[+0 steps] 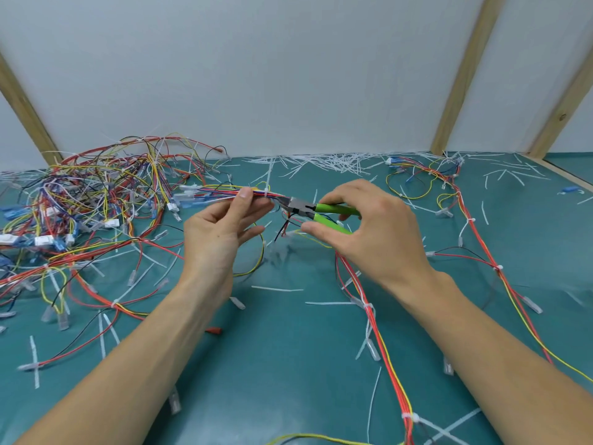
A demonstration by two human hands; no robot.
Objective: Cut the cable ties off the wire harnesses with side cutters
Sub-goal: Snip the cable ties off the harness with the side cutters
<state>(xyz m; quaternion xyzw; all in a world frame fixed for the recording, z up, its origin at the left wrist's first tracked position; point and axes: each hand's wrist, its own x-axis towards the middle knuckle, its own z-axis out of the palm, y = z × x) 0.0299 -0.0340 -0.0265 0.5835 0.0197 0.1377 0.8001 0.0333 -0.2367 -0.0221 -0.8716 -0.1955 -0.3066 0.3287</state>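
My left hand (pixel 221 226) pinches a bundle of coloured wires (pixel 221 192) between thumb and fingers, lifted above the green mat. A white cable tie (pixel 267 191) wraps that bundle just right of my thumb. My right hand (pixel 372 226) grips the green handles of the side cutters (pixel 316 211). Their grey jaws point left and sit against the bundle, just right of the tie. Whether the jaws are around the tie is not clear.
A big tangle of harnesses (pixel 90 200) fills the left of the mat. Another harness (pixel 475 232) runs down the right side, with white ties on it. Cut tie pieces (pixel 324 163) litter the back edge by the white wall. Wooden posts (pixel 462 75) stand behind.
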